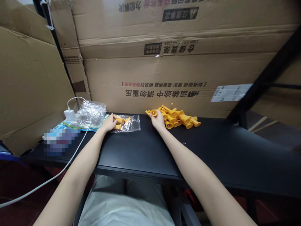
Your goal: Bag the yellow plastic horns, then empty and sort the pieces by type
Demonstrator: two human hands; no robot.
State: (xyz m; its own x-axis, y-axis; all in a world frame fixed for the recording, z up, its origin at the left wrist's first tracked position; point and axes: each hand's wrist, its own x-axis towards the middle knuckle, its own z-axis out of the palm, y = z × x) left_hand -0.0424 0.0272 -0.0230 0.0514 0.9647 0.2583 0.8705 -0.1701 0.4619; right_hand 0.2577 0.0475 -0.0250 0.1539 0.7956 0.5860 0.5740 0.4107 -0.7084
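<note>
My left hand is closed on the left end of a clear plastic bag that lies on the black tabletop. Inside the bag are a few yellow horn-shaped plastic pieces, partly covered by my fingers. At the left side of a loose pile of yellow horn-shaped pieces, my right hand has its fingers closed round one yellow horn-shaped piece. Its flared mouth points toward me. Several pieces in the pile overlap, so some are partly hidden.
Crumpled clear plastic bags lie on colourful packaging at the left, near a white charger with a cable hanging across the table edge. Cardboard stands behind the tabletop, with another cardboard panel at the left. A black post slants at the right.
</note>
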